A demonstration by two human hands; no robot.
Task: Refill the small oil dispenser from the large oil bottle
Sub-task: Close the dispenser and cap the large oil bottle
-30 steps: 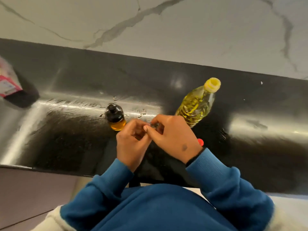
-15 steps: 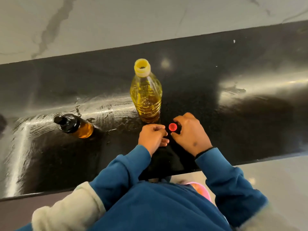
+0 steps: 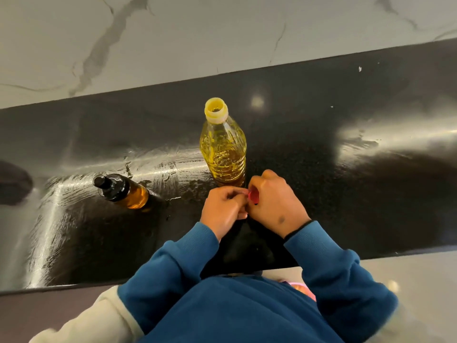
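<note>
The large oil bottle stands upright in the middle of the black counter, its yellow neck uncapped and yellow oil inside. The small oil dispenser, amber with a black top, stands to its left. Just in front of the large bottle my right hand pinches a small red cap. My left hand meets it there, fingertips touching the cap's edge. Both wrists wear blue sleeves.
A marble wall rises behind the counter. A dark object sits at the far left edge. The counter's front edge runs close to my body, with wet streaks shining on the left part.
The red cap lay flat under my right fingers half a second ago; now it is tilted up and pinched, with my left fingertips on it. The view has shifted slightly.
</note>
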